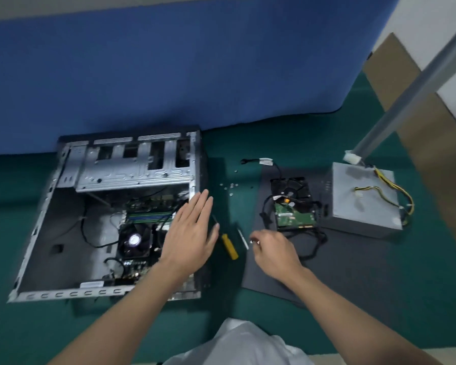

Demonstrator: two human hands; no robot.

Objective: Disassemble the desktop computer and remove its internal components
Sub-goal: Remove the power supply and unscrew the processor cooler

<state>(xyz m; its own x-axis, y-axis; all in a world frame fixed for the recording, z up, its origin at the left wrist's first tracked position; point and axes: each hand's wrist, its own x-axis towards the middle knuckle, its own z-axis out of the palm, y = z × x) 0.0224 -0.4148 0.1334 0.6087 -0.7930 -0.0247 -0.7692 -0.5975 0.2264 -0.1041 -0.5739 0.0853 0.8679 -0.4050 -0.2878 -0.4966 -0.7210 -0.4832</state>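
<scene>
Fingers (201, 204) of my left hand (192, 233) lie straight and slightly spread, holding nothing, over the right wall of the open computer case (63, 295); whether they touch the metal I cannot tell; the fingers (258, 236) of my right hand (277, 252) are curled and pinch a small shiny metal piece (254, 242), too small to name with certainty. Just left of my left fingers, inside the case, sit the RAM sticks (149, 216); nearer to me is the CPU cooler fan (134, 239) on the motherboard (137, 264); beyond them the bare metal drive cage (132, 169) fills the far end of the case. Between my two hands a yellow-handled screwdriver (229, 246) lies on the green surface (11, 206); a slim silver tool (242, 237) lies just beside my right fingers; loose screws (231, 187) are scattered beyond both. Just past my right fingers a hard drive (294, 206) rests circuit board up on a dark grey panel (353, 264), with black cables looped around it; beyond the drive lies a black cable with a white connector (265, 162); farther right of my right fingers stands the grey power supply (363, 201), its yellow and black wires (403, 196) curling over its far side.
</scene>
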